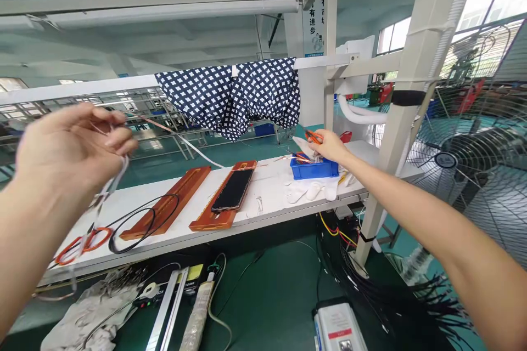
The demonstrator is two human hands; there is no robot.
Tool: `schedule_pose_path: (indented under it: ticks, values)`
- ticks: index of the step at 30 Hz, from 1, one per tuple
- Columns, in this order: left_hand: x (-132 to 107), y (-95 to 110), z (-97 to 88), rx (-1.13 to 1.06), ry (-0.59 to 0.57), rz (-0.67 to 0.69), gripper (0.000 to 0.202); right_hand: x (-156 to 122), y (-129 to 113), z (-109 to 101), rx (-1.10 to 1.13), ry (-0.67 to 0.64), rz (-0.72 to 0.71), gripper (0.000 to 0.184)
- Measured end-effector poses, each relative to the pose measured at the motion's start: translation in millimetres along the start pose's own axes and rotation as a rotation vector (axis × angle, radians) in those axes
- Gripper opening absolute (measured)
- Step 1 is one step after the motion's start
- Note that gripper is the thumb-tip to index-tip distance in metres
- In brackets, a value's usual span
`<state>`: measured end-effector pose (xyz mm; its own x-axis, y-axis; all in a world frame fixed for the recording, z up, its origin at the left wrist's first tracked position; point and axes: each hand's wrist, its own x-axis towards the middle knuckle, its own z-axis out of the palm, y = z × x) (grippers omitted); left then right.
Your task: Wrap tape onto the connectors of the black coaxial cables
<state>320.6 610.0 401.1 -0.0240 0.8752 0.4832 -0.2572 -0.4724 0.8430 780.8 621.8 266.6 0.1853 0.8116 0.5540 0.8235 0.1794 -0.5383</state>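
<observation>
My left hand [69, 145] is raised at the left, fingers pinched shut on thin white cable ties [117, 175] that dangle down over the white shelf [267, 197]. My right hand [327, 145] reaches far forward over the small blue bin [315, 169] and is closed on orange-handled scissors [313, 136]. White gloves [308, 191] lie in front of the bin. Two brown wooden jigs [167, 203] lie on the shelf; a dark phone [234, 189] rests on the right one.
A black cable loop [142, 225] and orange-handled scissors [84, 241] lie at the shelf's left. A dotted blue cloth [234, 96] hangs from the rail above. A fan [473, 153] stands right. A white post [399, 115], a black wire bundle [391, 296] and tools sit on the green bench below.
</observation>
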Motion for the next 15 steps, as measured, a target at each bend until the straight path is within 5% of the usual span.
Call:
schedule_pose_path:
  ticks: [4, 8, 9, 11, 15]
  values:
    - [-23, -39, 38.7, 0.219, -0.193, 0.017, 0.011, 10, -3, -16, -0.095, 0.156, 0.027, 0.024]
    - [-43, -100, 116.4, 0.557, -0.376, 0.044, 0.022, 13, -1, -18, -0.173, 0.137, 0.051, 0.022]
    - [-46, -118, 138.0, 0.776, -0.497, 0.160, 0.027, 12, 0, -15, -0.187, 0.114, 0.048, 0.022]
    - [-48, -152, 178.2, 0.880, -0.612, 0.220, 0.022, 8, 2, -9, -0.221, 0.072, 0.046, 0.021]
    - [-40, -200, 228.0, 1.034, -0.734, 0.255, 0.020, -2, 7, -6, -0.310, 0.069, 0.069, 0.022]
